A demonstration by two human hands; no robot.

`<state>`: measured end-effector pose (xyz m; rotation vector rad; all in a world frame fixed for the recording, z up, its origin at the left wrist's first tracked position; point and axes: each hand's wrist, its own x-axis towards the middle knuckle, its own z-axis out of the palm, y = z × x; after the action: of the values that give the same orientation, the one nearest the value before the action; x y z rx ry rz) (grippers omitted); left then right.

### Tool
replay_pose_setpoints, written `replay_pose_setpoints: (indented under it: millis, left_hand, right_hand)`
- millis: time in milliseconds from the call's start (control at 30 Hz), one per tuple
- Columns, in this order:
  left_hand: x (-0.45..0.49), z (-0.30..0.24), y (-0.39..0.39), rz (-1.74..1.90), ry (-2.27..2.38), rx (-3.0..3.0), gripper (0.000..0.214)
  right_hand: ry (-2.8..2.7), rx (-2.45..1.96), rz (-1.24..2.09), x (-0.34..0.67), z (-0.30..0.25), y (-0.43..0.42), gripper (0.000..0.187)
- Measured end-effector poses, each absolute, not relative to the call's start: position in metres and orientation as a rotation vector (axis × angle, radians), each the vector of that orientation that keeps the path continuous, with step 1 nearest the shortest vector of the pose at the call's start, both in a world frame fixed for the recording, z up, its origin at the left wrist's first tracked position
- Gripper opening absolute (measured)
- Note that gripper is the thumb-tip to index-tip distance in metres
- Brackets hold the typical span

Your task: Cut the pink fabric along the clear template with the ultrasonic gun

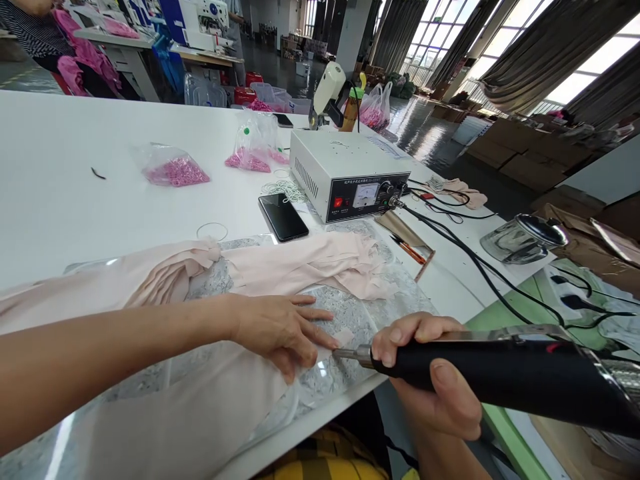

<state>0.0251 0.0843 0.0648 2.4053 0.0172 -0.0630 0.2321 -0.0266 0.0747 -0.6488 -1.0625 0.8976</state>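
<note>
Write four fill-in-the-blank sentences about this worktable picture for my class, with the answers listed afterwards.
1. The person's right grip holds a tool whose handle is mostly ____ in colour.
2. The tool's metal tip points toward the person's other grip, the ____ one.
3. In the picture, the glass mug is to the ____ of the metal box.
4. The square switch on the box's front is ____ in colour.

Missing words: black; left; right; red.

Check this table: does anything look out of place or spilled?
A small dark scrap lies by itself on the white table, away from the pale fabric, so it looks stray. I see nothing spilled.
</note>
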Motion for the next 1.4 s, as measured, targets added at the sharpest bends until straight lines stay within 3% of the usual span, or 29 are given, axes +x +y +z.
replay_pose_setpoints:
  millis: [667,933,1400]
  left_hand:
    - [0.024,0.06,0.084,-0.008,0.049,2.306,0.008]
    - [0.025,0.059,0.084,-0.033,0.057,2.261,0.022]
    - [0.026,0.051,0.083,0.022,0.053,2.287,0.021]
  right_hand:
    - [-1.089,-0.65,0.935,0.215,0.078,-0.03,0.012]
    - [-1.07,-0.677,0.962,0.214,0.081,-0.036,0.016]
    - [-1.065,-0.694,0.977,0.206,0.08,-0.038,0.016]
